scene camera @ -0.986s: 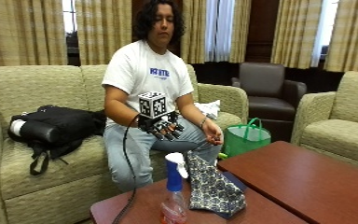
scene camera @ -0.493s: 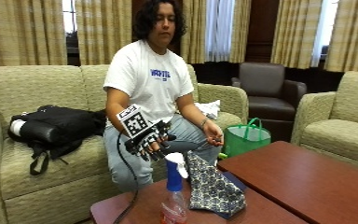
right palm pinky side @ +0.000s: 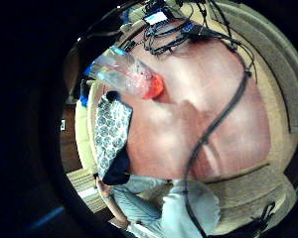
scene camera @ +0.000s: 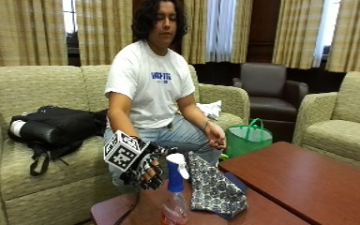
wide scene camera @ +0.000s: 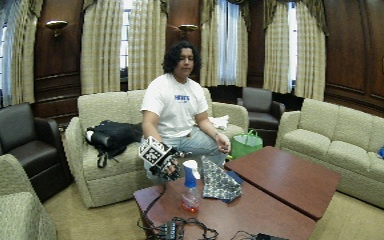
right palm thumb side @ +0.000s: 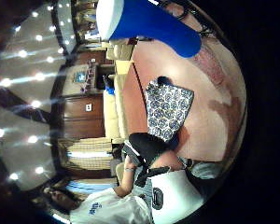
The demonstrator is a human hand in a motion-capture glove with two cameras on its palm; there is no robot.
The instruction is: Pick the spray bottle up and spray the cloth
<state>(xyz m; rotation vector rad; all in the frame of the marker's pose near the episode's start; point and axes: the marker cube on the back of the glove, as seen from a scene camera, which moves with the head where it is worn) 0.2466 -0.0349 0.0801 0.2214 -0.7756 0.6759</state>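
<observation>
Black-gloved, my right hand (scene camera: 147,168) hangs just beside the head of the spray bottle (scene camera: 174,194), fingers (scene camera: 153,180) loosely curled downward and closed on nothing; there is a gap between them and the bottle. It stands upright on the near corner of the reddish-brown table (scene camera: 304,178), white trigger head on top, blue collar under it, clear body with a pinkish-red base. Right next to it on its far side lies the patterned cloth (scene camera: 212,190), bunched up into a peak and draped toward the table edge.

To do this reach well, I judge I should bring the palm in against the blue neck from my side, wrap the fingers round it below the trigger, and leave the forefinger free for the lever. The bottle looks tall and narrow, so a sideways knock could tip it; better to close on it squarely than to brush it.

My little-finger side palm view shows the whole bottle down to its red base and cables across the table top, which the outside view cuts off. My thumb side palm view is crowded by the blue neck and white cap, so that end sits closest to my palm, with the cloth lying flatter than the side view suggests
</observation>
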